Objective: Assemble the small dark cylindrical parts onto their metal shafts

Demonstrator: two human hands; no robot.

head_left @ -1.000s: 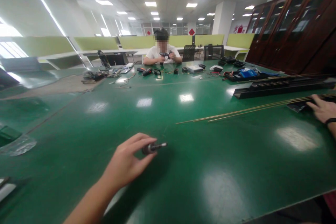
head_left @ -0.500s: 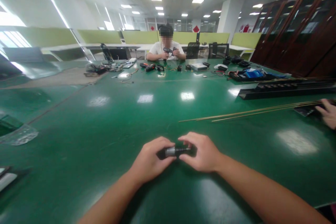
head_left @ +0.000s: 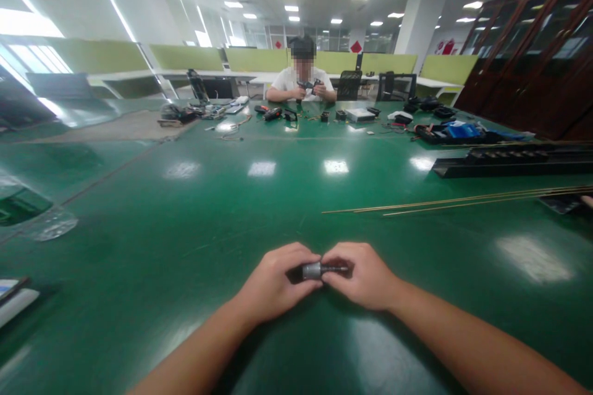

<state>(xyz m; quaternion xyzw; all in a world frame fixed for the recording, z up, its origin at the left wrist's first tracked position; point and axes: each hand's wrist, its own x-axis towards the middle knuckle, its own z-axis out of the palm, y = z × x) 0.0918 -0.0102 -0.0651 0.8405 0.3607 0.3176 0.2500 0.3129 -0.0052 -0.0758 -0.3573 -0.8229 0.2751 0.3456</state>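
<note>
Near the front middle of the green table, my left hand (head_left: 280, 281) is closed round a small grey cylindrical part (head_left: 312, 270). A thin dark shaft (head_left: 336, 268) sticks out of it to the right. My right hand (head_left: 364, 274) curls around that shaft, its thumb and fingertips closed at the point where shaft and cylinder meet. The fingertips of both hands nearly touch. The far end of the shaft lies inside the right hand's curl.
Thin brass rods (head_left: 417, 205) and a black metal channel (head_left: 509, 163) lie at the right. A person (head_left: 302, 83) sits across the table (head_left: 222, 197) behind tools and small parts. A clear plastic bottle (head_left: 28, 207) is at the left.
My right hand's fingers have closed in on the shaft beside the cylinder. The view has turned slightly left, and the other person's hand at the right edge is now almost out of view.
</note>
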